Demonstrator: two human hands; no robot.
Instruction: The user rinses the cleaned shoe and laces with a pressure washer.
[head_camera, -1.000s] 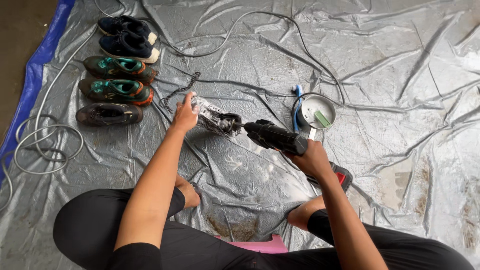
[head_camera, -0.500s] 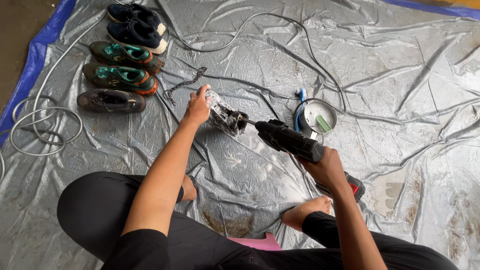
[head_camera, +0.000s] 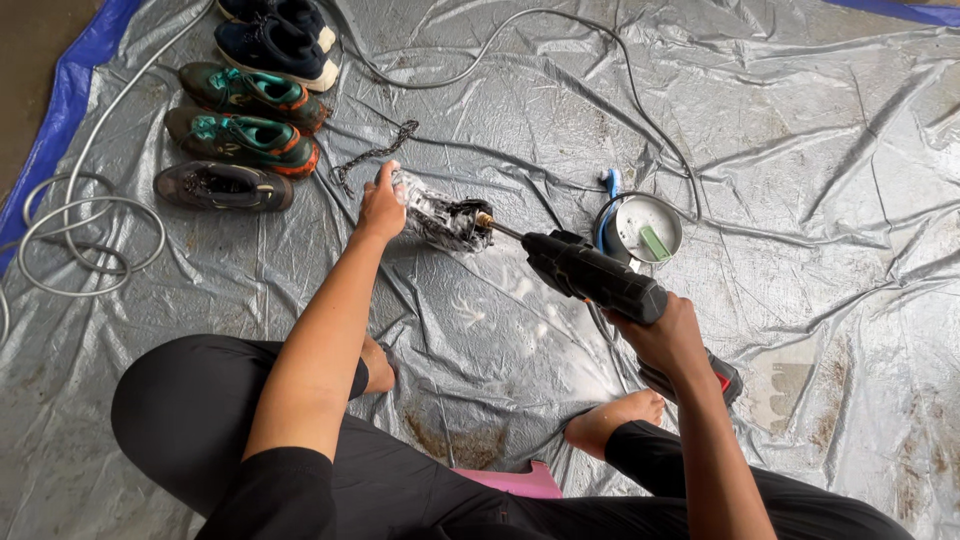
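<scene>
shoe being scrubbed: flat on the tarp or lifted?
Lifted at the heel end: the left hand grips the foamy shoe and tilts it; the drill in the right hand meets its other end.

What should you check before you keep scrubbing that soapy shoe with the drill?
1. Left hand has a grip on the soapy shoe: ok.
2. Right hand has a grip on the black drill: ok.
3. Drill's tip meets the shoe: ok.
4. Bare foot is apart from the tip: ok.
5. Metal bowl sits close beside the drill: ok.
6. Whether the brush is spinning: cannot tell.
</scene>
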